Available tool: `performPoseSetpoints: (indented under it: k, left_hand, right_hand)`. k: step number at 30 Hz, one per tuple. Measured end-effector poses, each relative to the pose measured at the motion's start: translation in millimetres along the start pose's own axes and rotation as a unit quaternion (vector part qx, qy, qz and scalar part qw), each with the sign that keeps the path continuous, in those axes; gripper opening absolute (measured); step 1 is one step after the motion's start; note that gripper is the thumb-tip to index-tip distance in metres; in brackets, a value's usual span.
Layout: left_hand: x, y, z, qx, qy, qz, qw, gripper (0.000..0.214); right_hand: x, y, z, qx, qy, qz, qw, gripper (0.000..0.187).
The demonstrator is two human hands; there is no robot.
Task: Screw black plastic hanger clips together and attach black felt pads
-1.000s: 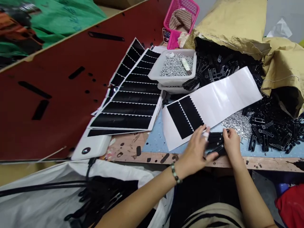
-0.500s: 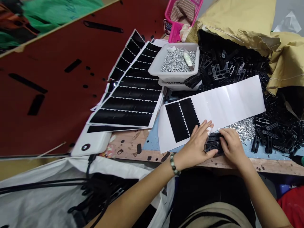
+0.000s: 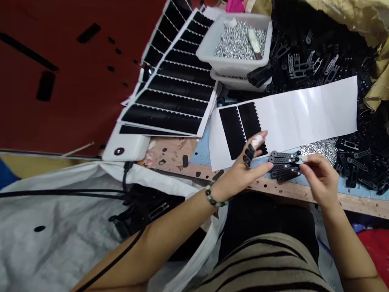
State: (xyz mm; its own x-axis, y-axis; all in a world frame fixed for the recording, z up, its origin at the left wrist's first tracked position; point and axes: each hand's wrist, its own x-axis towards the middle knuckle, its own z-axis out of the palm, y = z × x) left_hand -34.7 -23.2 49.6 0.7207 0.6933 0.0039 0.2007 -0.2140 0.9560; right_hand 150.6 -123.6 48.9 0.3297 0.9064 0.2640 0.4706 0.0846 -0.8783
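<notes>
My left hand (image 3: 243, 168) reaches over the front of the white backing sheet (image 3: 306, 109), thumb stretched out towards several black perforated plastic link pieces (image 3: 282, 165). White tape wraps one finger, and a small black scalloped piece (image 3: 248, 155) lies across the fingers; how it is held there I cannot tell. At the right end of the link pieces, my right hand (image 3: 322, 178) has thumb and fingertips pinched on one of them. Two black scalloped sticker strips (image 3: 233, 132) remain on the left part of the backing sheet.
A white tub of silver screws (image 3: 240, 40) stands behind the sheet. Stacked sheets of black strips (image 3: 170, 97) lie to the left. Loose black plastic parts (image 3: 322, 61) are heaped at the right, with small silver pieces (image 3: 320, 150) in front. A white sack (image 3: 60, 227) hangs below the bench edge.
My left hand has drawn left off the link pieces and spread apart, with a black piece now showing on its fingers. The right hand has shifted to their right end. The view has tilted down.
</notes>
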Motion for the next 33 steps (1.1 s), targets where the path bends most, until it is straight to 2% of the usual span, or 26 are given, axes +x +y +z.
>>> performPoseSetpoints:
  k: [1,2,4,7,12,18,24,29,33]
  left_hand:
    - [-4.8,-2.4,1.7,0.06,0.014,0.036,0.997,0.058]
    - [-10.4,-4.9,4.1,0.123,0.002,0.073,0.99,0.053]
    - [-22.3,-10.4,11.2,0.222,-0.067,0.13,0.964,0.043]
    - [-36.7,-18.9,23.8,0.28,-0.151,0.149,0.936,0.043]
    - [-42.5,-25.3,31.2,0.299,-0.166,0.132,0.93,0.053]
    - [-41.4,-23.2,30.4,0.336,-0.156,0.153,0.916,0.046]
    - [-41.4,-22.8,32.0,0.367,-0.139,0.167,0.905,0.044]
    - [-41.2,-21.1,31.3,0.378,-0.134,0.172,0.9,0.043]
    - [-40.5,-19.6,33.5,0.371,-0.137,0.168,0.903,0.043]
  right_hand:
    - [-3.5,4.6,-4.8,0.023,-0.004,0.052,0.998,0.009]
    - [-6.7,9.6,-8.1,0.048,-0.02,0.102,0.993,0.011]
    - [-12.3,19.4,-9.5,0.086,-0.055,0.181,0.978,0.015]
    - [-18.2,30.7,-3.0,0.08,-0.081,0.224,0.968,0.019]
    - [-20.9,38.2,3.6,0.01,-0.102,0.206,0.973,0.019]
    - [-22.3,39.6,2.6,-0.016,-0.092,0.196,0.976,0.018]
    - [-25.4,38.0,4.5,0.025,-0.075,0.229,0.97,0.017]
    - [-24.3,34.7,4.6,-0.076,-0.09,0.132,0.984,0.013]
    - [-25.7,33.0,7.3,-0.164,-0.086,0.089,0.979,0.013]
